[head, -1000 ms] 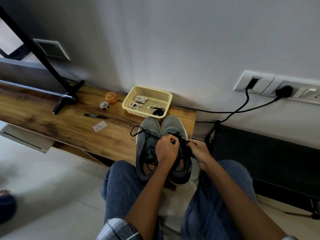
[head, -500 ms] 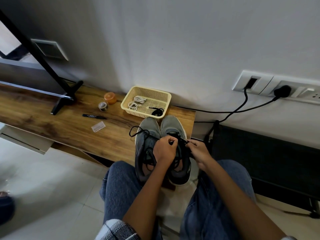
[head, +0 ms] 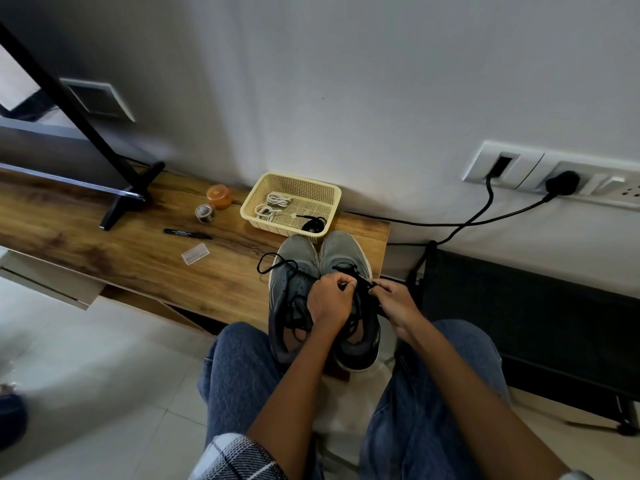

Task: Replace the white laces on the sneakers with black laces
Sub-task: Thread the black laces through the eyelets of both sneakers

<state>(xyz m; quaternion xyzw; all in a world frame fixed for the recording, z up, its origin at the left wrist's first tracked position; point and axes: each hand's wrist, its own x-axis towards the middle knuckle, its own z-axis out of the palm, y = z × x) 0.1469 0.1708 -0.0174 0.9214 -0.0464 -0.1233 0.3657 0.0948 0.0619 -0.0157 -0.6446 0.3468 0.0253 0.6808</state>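
Observation:
Two grey sneakers stand side by side at the right end of the wooden shelf, toes toward the wall: the left sneaker [head: 291, 271] and the right sneaker [head: 343, 251]. A black lace [head: 270, 263] loops loosely off the left sneaker's toe side. My left hand [head: 329, 299] grips black lace over the right sneaker's eyelets. Just to its right, my right hand [head: 393, 303] pinches the same black lace [head: 362, 284], stretched short between both hands. White laces [head: 273, 204] lie bundled in the yellow basket [head: 332, 195], with another black lace [head: 311, 223] beside them.
On the wooden shelf [head: 138, 258] lie a black marker [head: 187, 233], a small clear packet [head: 195, 253], a tape roll [head: 205, 213] and an orange lid [head: 219, 196]. A black stand foot [head: 128, 199] sits left. Black cables [head: 460, 223] run to wall sockets. My knees are below.
My hands have shifted only slightly over the right sneaker, still working the black lace; the view has moved a little. The sneakers and basket have stayed put.

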